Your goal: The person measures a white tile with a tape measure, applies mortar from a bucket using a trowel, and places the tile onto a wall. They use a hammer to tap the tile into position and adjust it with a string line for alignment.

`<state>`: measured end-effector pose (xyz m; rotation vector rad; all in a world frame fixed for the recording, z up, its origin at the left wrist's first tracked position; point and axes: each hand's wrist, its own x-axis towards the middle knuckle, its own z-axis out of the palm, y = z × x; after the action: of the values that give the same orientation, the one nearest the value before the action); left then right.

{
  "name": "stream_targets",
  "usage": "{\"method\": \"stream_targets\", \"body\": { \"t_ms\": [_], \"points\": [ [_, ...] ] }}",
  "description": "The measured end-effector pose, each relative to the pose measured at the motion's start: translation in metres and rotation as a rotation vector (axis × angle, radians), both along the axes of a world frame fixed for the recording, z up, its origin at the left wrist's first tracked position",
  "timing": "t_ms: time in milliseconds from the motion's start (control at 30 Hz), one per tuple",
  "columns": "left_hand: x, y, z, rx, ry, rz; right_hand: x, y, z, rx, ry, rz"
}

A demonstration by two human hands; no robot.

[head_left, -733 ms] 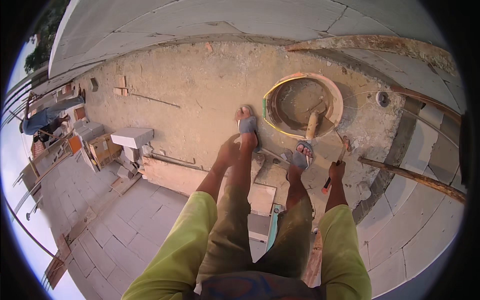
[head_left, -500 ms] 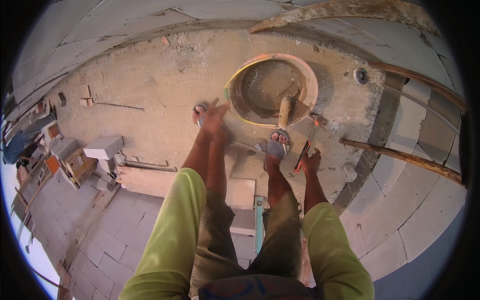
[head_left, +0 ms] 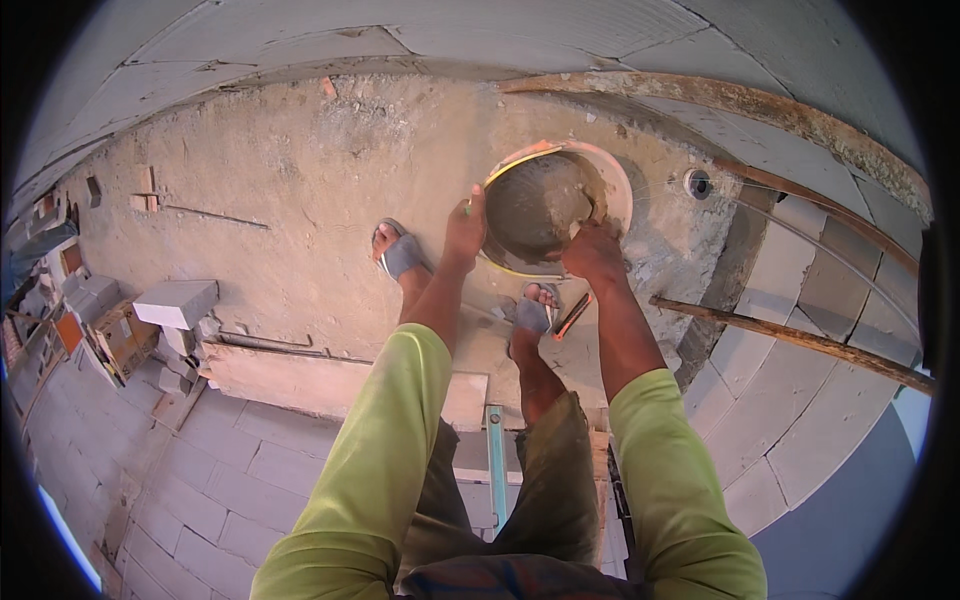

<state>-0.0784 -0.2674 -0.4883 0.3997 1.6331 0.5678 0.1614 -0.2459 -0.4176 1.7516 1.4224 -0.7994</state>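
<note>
A round orange-pink tub (head_left: 622, 178) of wet grey mortar (head_left: 535, 205) stands on the concrete floor in front of my feet. My left hand (head_left: 464, 232) closes on the tub's left side, where a green grip on the yellow handle shows by the fingers. My right hand (head_left: 596, 252) reaches over the near right rim and is wrapped round the handle of a trowel. The trowel's mortar-coated end (head_left: 597, 205) shows just beyond my fingers; its handle is mostly hidden. A slim red-and-black tool (head_left: 571, 316) lies beside my right foot.
A wooden pole (head_left: 790, 332) lies across at the right, near a round pipe opening (head_left: 697, 184). Pale block walls curve round the floor. Behind me are a board (head_left: 300, 382) and a teal spirit level (head_left: 496, 465). Blocks (head_left: 177, 303) and a cardboard box (head_left: 125, 338) stand left.
My left hand has moved from open above the floor to the tub's side. My right hand has gone from beside the red-and-black tool up to the trowel and grasped its handle.
</note>
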Motion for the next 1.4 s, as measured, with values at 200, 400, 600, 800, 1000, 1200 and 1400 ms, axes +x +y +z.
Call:
{"method": "stream_targets", "body": {
  "t_ms": [200, 400, 600, 800, 1000, 1200, 1400],
  "points": [
    [-0.033, -0.018, 0.001, -0.005, 0.053, 0.139, -0.007, 0.037, 0.101, 0.053, 0.063, 0.463],
    [-0.078, -0.006, 0.039, 0.056, 0.265, 0.226, -0.094, -0.026, 0.066, -0.141, 0.224, 0.394],
    [-0.215, -0.021, 0.030, -0.024, 0.167, 0.492, -0.219, 0.001, 0.093, -0.008, 0.445, 0.395],
    [-0.377, -0.014, 0.006, 0.034, 0.283, 0.643, -0.344, 0.064, 0.096, 0.097, 0.405, 0.570],
    [-0.530, 0.022, 0.016, 0.186, 0.330, 0.789, -0.473, 0.123, 0.081, 0.212, 0.528, 0.644],
    [-0.636, -0.012, -0.007, 0.224, 0.108, 0.722, -0.605, 0.139, 0.062, 0.217, 0.551, 0.657],
    [-0.571, -0.078, 0.018, -0.147, 0.135, 0.882, -0.605, 0.129, 0.028, 0.066, 0.546, 0.414]
  ]
}}
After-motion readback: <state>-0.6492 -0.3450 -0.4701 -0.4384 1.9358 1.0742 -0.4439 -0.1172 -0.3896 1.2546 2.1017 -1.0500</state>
